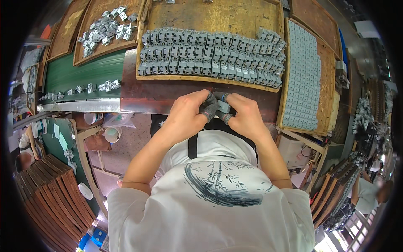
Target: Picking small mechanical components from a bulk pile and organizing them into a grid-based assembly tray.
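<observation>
Between my two hands, just off the near edge of the dark red work board, is a small grey boxy part. My left hand wears dark cloth finger covers, and its fingers are bent in against the part's left side. From the other side my right hand, also with covered fingertips, pinches the part. Beyond my hands lies a wooden tray holding rows of similar grey box-shaped parts. The underside of the held part is hidden by my fingers.
To the right, another wooden tray carries tight rows of grey pieces. At the far left, loose metal parts are heaped on a wooden tray. More metal pieces lie along a green belt. Stacked wooden trays stand lower left.
</observation>
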Action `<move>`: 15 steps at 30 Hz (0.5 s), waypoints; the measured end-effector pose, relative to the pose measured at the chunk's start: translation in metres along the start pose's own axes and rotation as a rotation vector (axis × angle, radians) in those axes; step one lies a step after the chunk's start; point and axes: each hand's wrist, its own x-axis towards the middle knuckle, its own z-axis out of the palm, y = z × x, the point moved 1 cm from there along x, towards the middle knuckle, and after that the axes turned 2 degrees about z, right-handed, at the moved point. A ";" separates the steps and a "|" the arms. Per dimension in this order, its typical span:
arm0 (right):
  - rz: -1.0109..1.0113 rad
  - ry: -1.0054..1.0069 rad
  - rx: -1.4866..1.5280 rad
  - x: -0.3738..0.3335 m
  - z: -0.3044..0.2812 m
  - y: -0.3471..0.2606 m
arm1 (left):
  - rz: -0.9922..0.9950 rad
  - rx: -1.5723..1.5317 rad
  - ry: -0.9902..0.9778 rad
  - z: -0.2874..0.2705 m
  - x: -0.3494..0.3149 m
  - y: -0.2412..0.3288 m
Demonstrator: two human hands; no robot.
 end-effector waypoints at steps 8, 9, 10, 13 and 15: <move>-0.148 0.107 -0.125 0.010 0.010 -0.012 | 0.168 0.116 0.187 0.001 -0.006 0.002; -0.177 0.115 -0.152 0.012 0.009 -0.013 | 0.176 0.160 0.218 0.007 -0.004 -0.001; -0.163 0.066 -0.238 0.012 0.011 -0.007 | 0.190 0.225 0.240 0.012 -0.003 -0.004; -0.214 0.083 -0.246 0.014 0.019 -0.003 | 0.200 0.315 0.271 0.020 -0.010 -0.002; -0.220 0.062 -0.246 0.016 0.023 -0.005 | 0.174 0.271 0.335 0.019 -0.013 -0.007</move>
